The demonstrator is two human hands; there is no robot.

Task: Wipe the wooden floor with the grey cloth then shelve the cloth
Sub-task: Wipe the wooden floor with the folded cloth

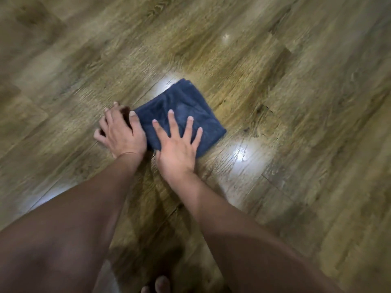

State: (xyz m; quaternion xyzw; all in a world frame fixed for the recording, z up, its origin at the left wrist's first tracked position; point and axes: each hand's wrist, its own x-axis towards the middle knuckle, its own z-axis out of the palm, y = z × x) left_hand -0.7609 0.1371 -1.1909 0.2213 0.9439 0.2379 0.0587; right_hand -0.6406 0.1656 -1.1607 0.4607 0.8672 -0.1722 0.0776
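Observation:
A dark grey-blue cloth (186, 106), folded into a rough square, lies flat on the wooden floor (296, 102) in the middle of the view. My right hand (178, 145) presses flat on the cloth's near edge, fingers spread. Just left of the cloth, my left hand (120, 132) rests on the floor. Its thumb touches the cloth's left corner and its fingers are spread on the boards. Neither hand grips the cloth.
Brown wood-grain planks run diagonally through the whole view. Bright light reflections shine beside the cloth (243, 153). My toes (157, 286) show at the bottom edge. No shelf or furniture is in view.

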